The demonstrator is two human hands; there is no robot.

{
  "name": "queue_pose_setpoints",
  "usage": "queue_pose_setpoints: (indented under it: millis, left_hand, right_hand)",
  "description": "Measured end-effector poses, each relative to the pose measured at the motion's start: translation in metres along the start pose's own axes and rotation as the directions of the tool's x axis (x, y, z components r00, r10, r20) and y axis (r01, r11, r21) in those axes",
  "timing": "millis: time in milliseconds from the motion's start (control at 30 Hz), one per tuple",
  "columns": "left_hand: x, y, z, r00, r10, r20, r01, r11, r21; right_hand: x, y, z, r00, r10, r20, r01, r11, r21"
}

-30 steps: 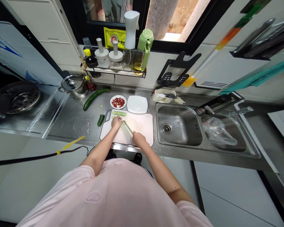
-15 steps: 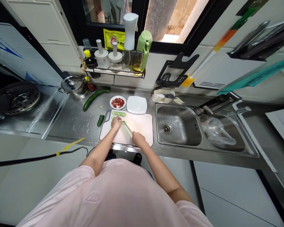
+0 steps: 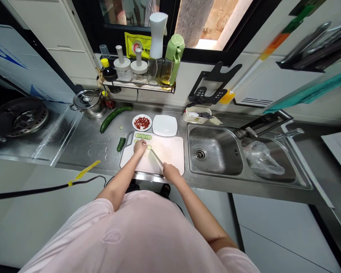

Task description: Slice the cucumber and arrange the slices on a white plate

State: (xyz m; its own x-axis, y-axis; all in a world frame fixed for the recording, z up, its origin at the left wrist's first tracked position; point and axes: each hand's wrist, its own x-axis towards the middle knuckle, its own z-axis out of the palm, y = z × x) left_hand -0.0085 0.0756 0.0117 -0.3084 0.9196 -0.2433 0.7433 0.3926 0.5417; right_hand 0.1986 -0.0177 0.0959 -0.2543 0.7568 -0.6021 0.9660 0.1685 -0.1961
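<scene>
Accordingly, the steel table [image 3: 82, 151] carries all items noted below. A two-basin sink [image 3: 216, 153] is set into it at the right, the farther basin holding a clear plastic bag [image 3: 261, 157]. Left of the sink, a white cutting board [image 3: 170, 151] lies flat along the front edge. Behind it stand a squarish white plate [image 3: 165, 126] and, to that plate's left, a round dish [image 3: 150, 123] of chopped red pieces [image 3: 141, 122]. A whole cucumber [image 3: 113, 115] lies farther left, near the backsplash. The right grip [image 3: 171, 173] is clenched on the handle of a knife [image 3: 157, 157], its blade slanting over the board toward the other hand. The left grip [image 3: 140, 146] is bent low over the board; whatever lies beneath its fingers is hidden, so its hold cannot be determined. A cut cucumber piece [image 3: 121, 144] sits just beside the board's handle. Overlapping slices [image 3: 143, 136] form a row at the board's upper left; one pale round [image 3: 149, 147] shows between the left fingertips and the blade tip
</scene>
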Motion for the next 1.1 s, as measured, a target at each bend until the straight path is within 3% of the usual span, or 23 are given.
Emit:
queue_pose_setpoints:
  millis: [367, 1100]
  left_hand:
    - [0.0, 0.0, 0.0, 1.0, -0.007, 0.007, 0.007, 1.0, 0.002]
    - [0.002, -0.001, 0.002, 1.0, 0.0, 0.003, 0.0, 1.0, 0.006]
  right_hand:
    - [0.019, -0.017, -0.013, 1.0, -0.002, 0.003, 0.002, 0.999, 0.033]
    - [0.021, -0.017, -0.013, 1.0, -0.002, 0.004, 0.001, 0.999, 0.032]
